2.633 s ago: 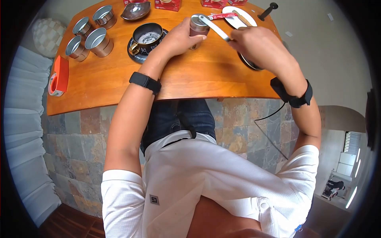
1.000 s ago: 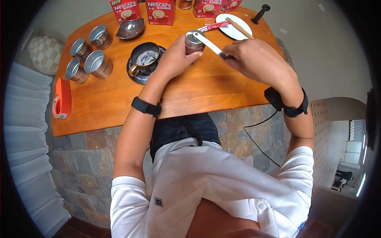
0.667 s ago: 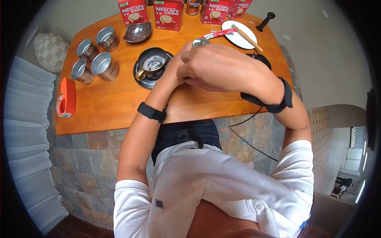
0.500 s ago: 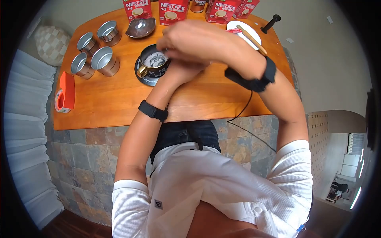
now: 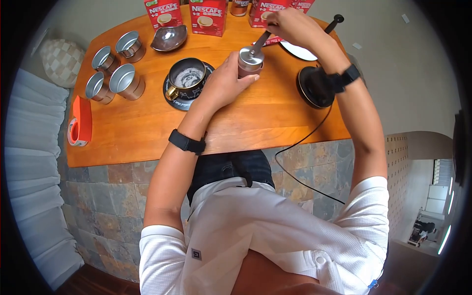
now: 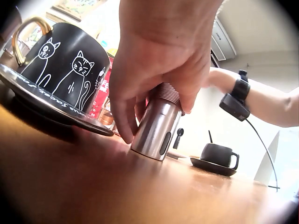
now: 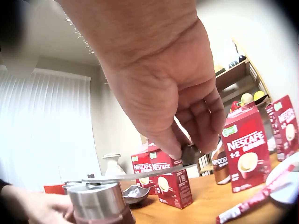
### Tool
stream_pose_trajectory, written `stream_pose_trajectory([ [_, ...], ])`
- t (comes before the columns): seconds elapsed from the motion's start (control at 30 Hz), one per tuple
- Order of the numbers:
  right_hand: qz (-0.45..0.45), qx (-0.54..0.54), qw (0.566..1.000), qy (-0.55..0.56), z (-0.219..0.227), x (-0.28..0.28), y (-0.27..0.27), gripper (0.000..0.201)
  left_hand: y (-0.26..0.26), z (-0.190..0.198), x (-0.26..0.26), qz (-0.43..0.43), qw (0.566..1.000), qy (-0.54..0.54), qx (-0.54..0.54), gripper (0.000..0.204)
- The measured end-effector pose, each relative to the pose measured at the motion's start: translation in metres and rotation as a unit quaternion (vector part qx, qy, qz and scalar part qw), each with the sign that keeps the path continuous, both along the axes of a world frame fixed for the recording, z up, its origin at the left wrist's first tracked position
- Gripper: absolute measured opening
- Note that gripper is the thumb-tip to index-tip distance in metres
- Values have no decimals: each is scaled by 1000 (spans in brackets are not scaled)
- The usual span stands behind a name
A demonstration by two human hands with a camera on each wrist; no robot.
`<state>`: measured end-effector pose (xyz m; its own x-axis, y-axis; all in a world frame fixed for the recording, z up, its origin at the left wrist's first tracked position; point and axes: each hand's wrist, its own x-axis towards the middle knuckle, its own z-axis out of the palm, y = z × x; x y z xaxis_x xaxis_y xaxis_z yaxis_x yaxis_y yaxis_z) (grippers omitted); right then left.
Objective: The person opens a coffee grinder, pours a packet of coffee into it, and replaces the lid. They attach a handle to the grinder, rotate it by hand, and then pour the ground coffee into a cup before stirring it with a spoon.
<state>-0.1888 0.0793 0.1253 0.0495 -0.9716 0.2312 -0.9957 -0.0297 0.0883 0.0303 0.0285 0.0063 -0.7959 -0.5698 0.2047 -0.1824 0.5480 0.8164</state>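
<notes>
My left hand [image 5: 225,82] grips a manual coffee grinder [image 5: 251,60], which stands upright on the wooden table. Its steel lower body [image 6: 156,133] shows below the fingers in the left wrist view. Pinched in my right hand [image 5: 296,28] is the end of the crank handle [image 5: 260,43], which points to the far right from the grinder's lid. The knob is mostly hidden by the fingers. Left of the grinder, a black cup with white cat drawings [image 6: 70,65] and a gold handle sits on a black saucer [image 5: 178,103], pale froth or powder inside.
Several metal cups [image 5: 129,86] stand at the left, near an orange tape dispenser [image 5: 84,120]. Red Nescafe boxes [image 5: 209,19] and a dark bowl [image 5: 169,39] are at the back. Rightward are a white plate [image 5: 300,50] and a second black cup [image 6: 217,155]. A cable [image 5: 302,184] hangs from the right wrist.
My right hand has swung the crank round, from the right, across toward the left over my left hand, and now to the far right. The left hand keeps holding the grinder.
</notes>
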Motion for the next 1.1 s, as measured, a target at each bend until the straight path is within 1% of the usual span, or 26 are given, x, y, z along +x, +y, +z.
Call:
stream_pose_trajectory([
  [0.03,-7,2,1000,25,-3,-5,12,20,0,0,0,-1,1000,8,2,58],
  [0.07,-10,5,1000,26,1,-3,25,20,0,2,1,-2,1000,2,9,58],
  [0.13,-64,76,994,46,13,9,55,17,1,1,0,-1,1000,10,-3,58],
  [0.17,-63,79,994,46,15,16,67,17,1,2,1,3,1000,17,-18,59],
  [0.2,-44,75,995,57,17,22,79,16,1,5,2,-1,1000,-8,9,60],
  [0.27,-18,78,994,74,18,37,96,15,1,4,2,2,1000,-12,8,61],
  [0.33,-17,96,992,85,19,58,108,14,1,2,2,-1,1000,-17,3,62],
  [0.37,-20,97,992,84,22,68,112,14,1,1,2,2,1000,0,6,58],
  [0.43,9,146,987,61,27,87,114,9,2,0,1,2,1000,16,9,54],
  [0.47,22,192,978,82,30,97,111,8,1,0,0,2,1000,17,11,54],
  [0.5,21,191,978,80,31,106,109,8,1,0,1,3,1000,18,12,55],
  [0.57,119,147,981,31,33,122,102,7,-1,0,1,-2,1000,8,11,54],
  [0.6,155,174,970,63,33,125,94,8,-2,-1,1,-7,1000,-2,11,54],
  [0.63,155,173,971,64,28,129,85,8,-7,-9,0,-7,1000,-2,10,54],
  [0.7,259,49,964,0,12,137,66,10,-17,-33,-3,-68,988,137,19,51],
  [0.73,260,48,964,0,8,141,53,10,-14,-36,2,-89,978,182,-44,49],
  [0.8,259,65,964,4,3,148,31,12,-17,-39,4,-91,980,173,-45,49],
  [0.83,261,63,963,3,8,153,26,12,-20,-41,4,-94,981,165,-45,50],
  [0.9,174,216,960,24,27,163,19,15,-24,-45,5,-99,983,151,-41,51],
  [0.93,178,218,959,26,30,162,19,15,-25,-47,4,-98,984,145,-38,51],
  [1.0,147,227,963,-13,36,155,25,15,-24,-52,3,-95,986,136,-28,53],
  [1.03,151,232,961,-11,40,152,31,15,-23,-55,2,-95,987,131,-22,53],
  [1.1,132,263,954,-59,51,149,49,13,-18,-52,1,-97,987,128,-12,54],
])
